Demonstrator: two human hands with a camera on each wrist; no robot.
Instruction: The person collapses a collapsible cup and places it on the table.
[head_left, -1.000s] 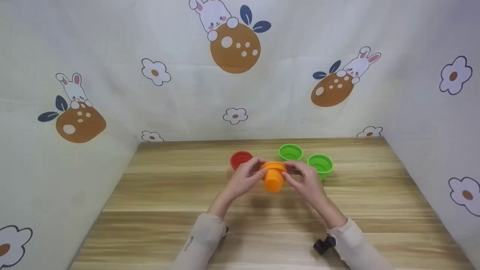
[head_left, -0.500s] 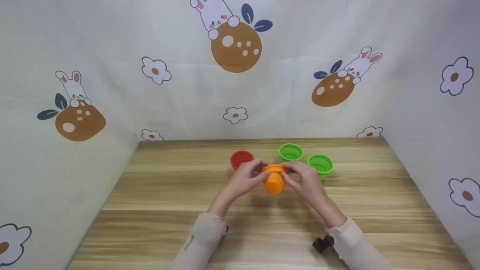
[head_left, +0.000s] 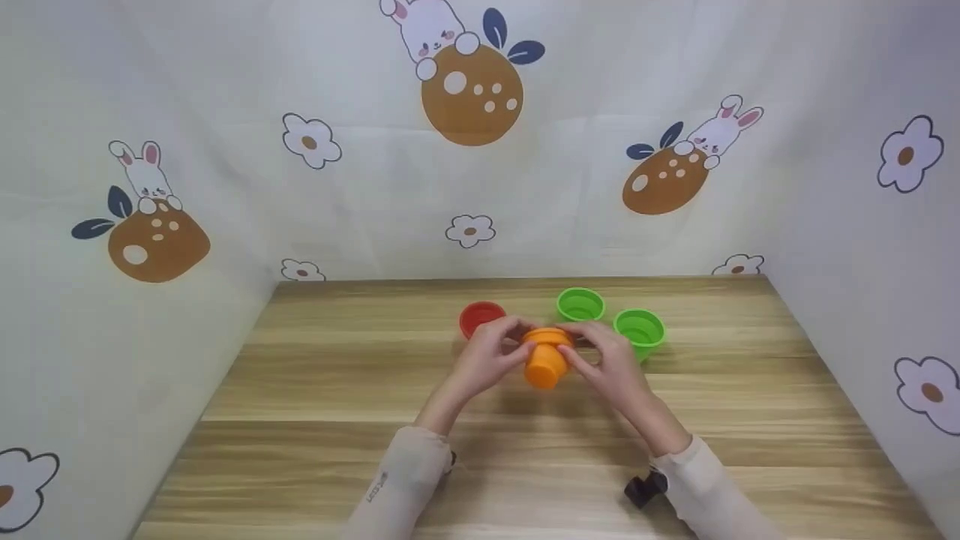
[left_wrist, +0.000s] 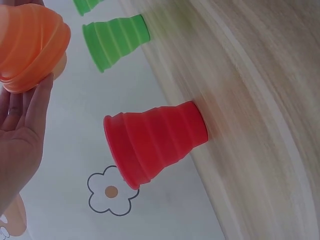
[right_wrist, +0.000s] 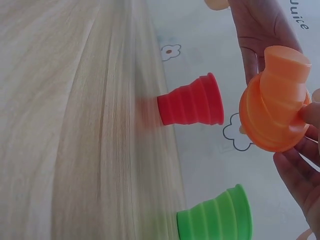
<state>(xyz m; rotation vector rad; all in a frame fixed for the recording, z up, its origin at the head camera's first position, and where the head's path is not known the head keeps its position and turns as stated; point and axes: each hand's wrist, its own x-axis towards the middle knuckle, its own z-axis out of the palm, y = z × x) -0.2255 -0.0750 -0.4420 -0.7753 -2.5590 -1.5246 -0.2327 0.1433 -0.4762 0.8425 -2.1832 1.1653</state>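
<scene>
Head view shows one red cup [head_left: 480, 318], two green cups [head_left: 639, 331], and one orange cup [head_left: 545, 365] pinched by the half-curled left hand [head_left: 487, 355] and right hand [head_left: 616, 364].

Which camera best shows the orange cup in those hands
The right wrist view: the orange cup is large, its narrow and wide parts visible. The left wrist view crops it; the head view shows it smaller, between left hand and right hand.

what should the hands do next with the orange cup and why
Probably pull the orange cup longer: both hands grip it, and its wall looks crookedly bunched in the right wrist view, whereas the red cup stands evenly extended.
</scene>
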